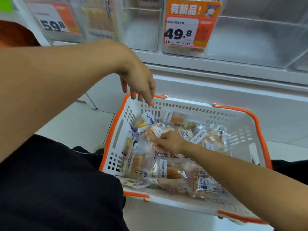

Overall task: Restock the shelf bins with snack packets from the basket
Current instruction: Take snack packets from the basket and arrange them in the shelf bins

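I see clear snack packets [168, 165] piled in the white, orange-rimmed plastic basket [240, 130] on the pale floor [75, 124]. My right hand [170, 141] pinches one; my left hand [138, 82] hangs loose, empty. Clear shelf bins [250, 39] stand behind.

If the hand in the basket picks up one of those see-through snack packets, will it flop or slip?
Probably a bit floppy: the snack packets look like thin, crinkly clear film. Likely slippery, since the film shines. Probably light: the right hand reaches with fingertips alone.
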Motion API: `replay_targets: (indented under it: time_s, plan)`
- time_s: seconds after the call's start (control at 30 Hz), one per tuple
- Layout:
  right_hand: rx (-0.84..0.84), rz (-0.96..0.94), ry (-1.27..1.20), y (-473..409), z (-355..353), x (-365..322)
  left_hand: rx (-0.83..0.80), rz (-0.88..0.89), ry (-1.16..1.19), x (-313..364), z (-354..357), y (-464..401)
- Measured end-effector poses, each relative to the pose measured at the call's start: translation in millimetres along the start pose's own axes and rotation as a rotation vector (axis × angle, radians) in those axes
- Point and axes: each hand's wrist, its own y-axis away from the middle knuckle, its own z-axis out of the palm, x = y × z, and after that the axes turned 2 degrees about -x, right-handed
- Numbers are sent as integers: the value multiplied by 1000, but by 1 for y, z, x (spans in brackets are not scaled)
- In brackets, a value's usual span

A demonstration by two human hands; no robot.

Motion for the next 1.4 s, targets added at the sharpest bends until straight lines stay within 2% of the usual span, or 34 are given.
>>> replay_targets:
  time_s: [0.1,0.17,0.3,0.4,0.5,0.6,0.67,0.73,0.8,0.87,0.93,1.0,1.03,1.1,1.17,1.23,1.33,1.4]
  plan:
    - [-172,-60,74,2,10,-14,-10,-2,1,-1,1,-1]
    - [-212,-92,64,1,13,-17,-10,-2,8,-4,2,-1]
    - [-315,-47,-413,5,-7,-22,-1,-9,28,-12,3,2]
    - [-283,8,-400,6,-11,-18,-2,-25,29,-15,4,6]
    - [-226,105,-349,8,25,-17,20,-29,28,-14,4,12]
    - [-136,55,-203,14,52,-25,43,-8,55,-12,4,16]
    - [-175,-52,-223,21,26,-41,46,3,65,-13,6,18]
    - [-231,-218,-213,35,-29,-65,61,-2,62,-20,7,21]
    - [-219,-369,-236,60,-90,-98,87,24,105,-29,8,29]
    - [-144,-474,-332,89,-139,-132,124,111,225,-36,5,40]
    - [1,-584,-386,112,-177,-160,172,243,440,-42,-4,49]
    - [129,-711,-390,131,-205,-186,293,355,642,-46,-18,61]
    - [141,-744,-358,140,-216,-199,389,379,727,-47,-24,67]
    - [136,-726,-211,150,-231,-217,581,400,841,-50,-33,76]
    - [211,-725,-2,154,-239,-234,701,412,937,-52,-36,78]
    - [446,-812,194,149,-244,-252,869,407,1083,-54,-39,74]
    - [857,-950,511,130,-265,-279,1259,316,1308,-66,-47,68]
    - [956,-924,708,119,-277,-295,1429,215,1330,-77,-52,65]
